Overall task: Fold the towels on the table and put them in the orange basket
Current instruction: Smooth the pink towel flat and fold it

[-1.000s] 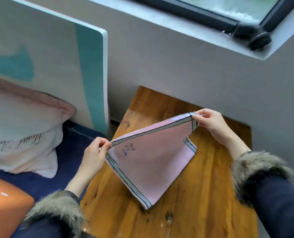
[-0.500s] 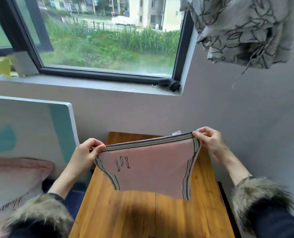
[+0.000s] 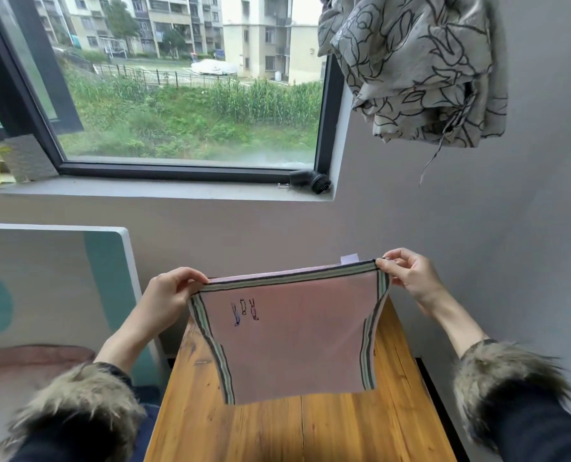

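Note:
A pink towel [image 3: 297, 341] with grey striped borders and three small drawn figures hangs in the air above the wooden table [image 3: 297, 431]. My left hand [image 3: 169, 295] pinches its upper left corner. My right hand [image 3: 407, 275] pinches its upper right corner. The top edge is stretched nearly level between the two hands, and the towel looks doubled, with a second layer and a white label showing behind the top edge. Its lower edge hangs free above the tabletop. The orange basket is out of view.
A grey wall and a window sill [image 3: 151, 191] lie beyond the table. A white and teal board [image 3: 61, 281] leans at the left with a pink pillow [image 3: 27, 358] below it. A patterned grey curtain [image 3: 417, 68] hangs at the upper right.
The view has tilted up from the table to the window. Both hands have raised the towel and turned it from a slanted hang to a level one, facing me.

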Tool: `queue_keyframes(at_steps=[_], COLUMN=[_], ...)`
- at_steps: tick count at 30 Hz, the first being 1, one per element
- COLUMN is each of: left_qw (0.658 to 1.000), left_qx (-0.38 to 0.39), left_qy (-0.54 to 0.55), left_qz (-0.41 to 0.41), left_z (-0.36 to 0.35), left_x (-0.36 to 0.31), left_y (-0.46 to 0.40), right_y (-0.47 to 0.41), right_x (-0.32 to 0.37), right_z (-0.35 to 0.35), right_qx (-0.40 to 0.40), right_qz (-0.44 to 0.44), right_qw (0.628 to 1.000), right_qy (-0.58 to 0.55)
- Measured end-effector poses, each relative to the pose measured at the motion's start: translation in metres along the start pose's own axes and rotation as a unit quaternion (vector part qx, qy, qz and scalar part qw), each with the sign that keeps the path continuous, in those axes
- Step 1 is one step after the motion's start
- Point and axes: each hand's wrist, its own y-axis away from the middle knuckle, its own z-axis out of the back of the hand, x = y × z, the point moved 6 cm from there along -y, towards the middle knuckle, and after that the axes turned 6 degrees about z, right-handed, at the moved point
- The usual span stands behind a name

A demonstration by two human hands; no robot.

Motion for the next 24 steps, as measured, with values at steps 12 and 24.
queue_keyframes(at_steps=[12,24], left_qw=[0.996,0.995], left_qx=[0.007,0.007], left_qy=[-0.073,-0.100], left_qz=[-0.051,0.001], left_z=[0.006,-0.019], left_x=[0.001,0.035], left_y=[-0.014,-0.029], right_y=[-0.006,-0.018], right_x=[0.010,-0.012], right_z=[-0.013,-0.036], right_qx=[0.118,0.157], right_qz=[0.050,0.074], right_qw=[0.967,0.898], right_qy=[0.220,0.405])
